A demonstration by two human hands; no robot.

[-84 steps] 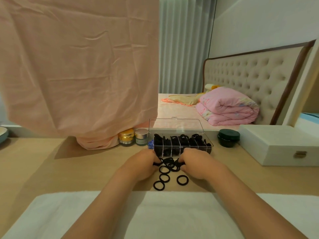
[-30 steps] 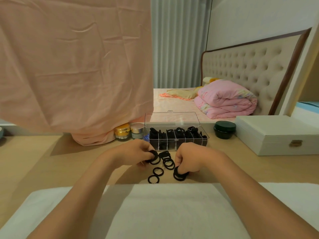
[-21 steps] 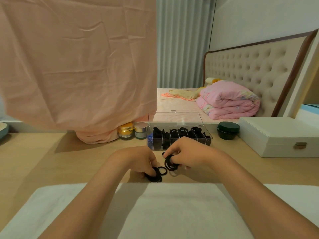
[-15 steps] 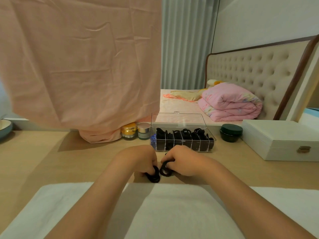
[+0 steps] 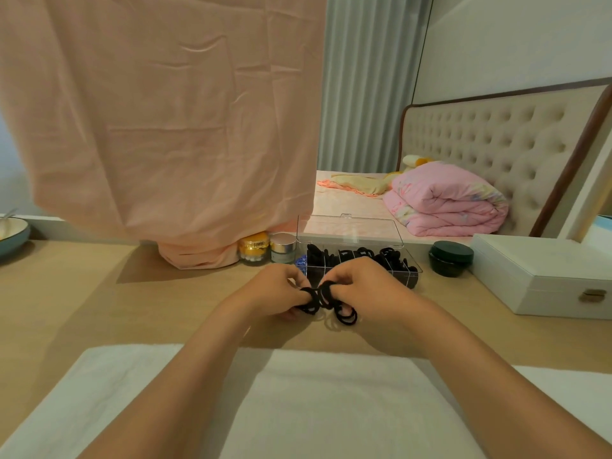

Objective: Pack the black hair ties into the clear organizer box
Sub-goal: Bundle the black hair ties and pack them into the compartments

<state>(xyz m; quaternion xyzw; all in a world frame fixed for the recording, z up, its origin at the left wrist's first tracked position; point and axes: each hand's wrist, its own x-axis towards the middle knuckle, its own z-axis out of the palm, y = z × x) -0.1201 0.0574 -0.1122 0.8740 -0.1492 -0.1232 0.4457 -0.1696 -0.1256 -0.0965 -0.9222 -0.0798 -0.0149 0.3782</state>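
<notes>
A bunch of black hair ties [image 5: 326, 301] hangs between my two hands just above the wooden desk, in front of the box. My left hand [image 5: 276, 291] pinches the bunch from the left and my right hand [image 5: 367, 288] grips it from the right, with loops dangling below its fingers. Behind them stands the clear organizer box [image 5: 402, 265], lid [image 5: 349, 231] raised upright, its row of compartments holding several black hair ties [image 5: 364, 253]. Part of the box front is hidden by my hands.
Two small cream jars [image 5: 266, 248] stand left of the box under a hanging pink cloth [image 5: 165, 127]. A dark round jar [image 5: 450, 258] and a white case [image 5: 543, 276] sit to the right. A white towel [image 5: 318, 405] covers the near desk edge. A bowl [image 5: 11, 235] is far left.
The loose ties that lay on the desk have been gathered up. Both hands have come together and lifted the bunch off the desk toward the box.
</notes>
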